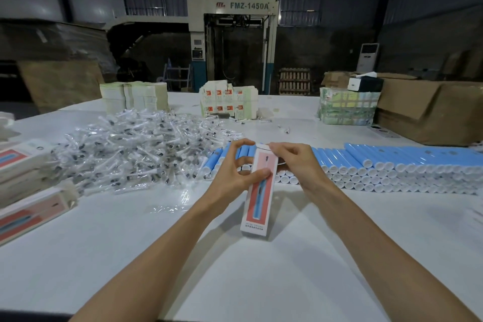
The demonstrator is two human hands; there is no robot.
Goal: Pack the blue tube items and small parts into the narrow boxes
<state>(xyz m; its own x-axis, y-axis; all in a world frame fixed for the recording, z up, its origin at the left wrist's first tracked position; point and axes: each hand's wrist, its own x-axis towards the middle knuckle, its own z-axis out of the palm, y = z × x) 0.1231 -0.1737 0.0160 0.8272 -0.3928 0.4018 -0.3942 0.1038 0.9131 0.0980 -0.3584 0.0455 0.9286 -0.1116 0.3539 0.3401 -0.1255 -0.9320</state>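
**Both hands on one narrow box, flap pinched at the top**

The left hand (235,172) has a curled grip on the upper part of a narrow box (257,206). Its thumb lies flat across the printed face and its fingers arch over the far edge. The right hand (295,162) holds the white top flap (262,145) in a fine pinch between thumb and fingertips, its other fingers loosely bent.

The box is a long, slim, smooth cardboard carton, pink on the front with a blue tube printed down its length and a white band of small text at the foot. It leans away from the person. Whether its lower end touches the tabletop (261,282) cannot be told.

Just behind the hands, blue tubes (392,159) lie in a long stacked row running to the right. They are matte cylinders with round white end caps facing the person. To the left is a wide, glinting heap of small parts (146,149), each in a crinkled clear plastic sleeve. At the far left edge lie several packed boxes (28,167) with the same pink-and-blue print.

The tabletop is a pale, smooth sheet. Along its back edge stand bundles of flat printed cartons (227,102), and brown corrugated cardboard boxes (431,110) sit at the right. Beyond is a dim hall with a tall machine (235,34) marked FMZ-1450A.
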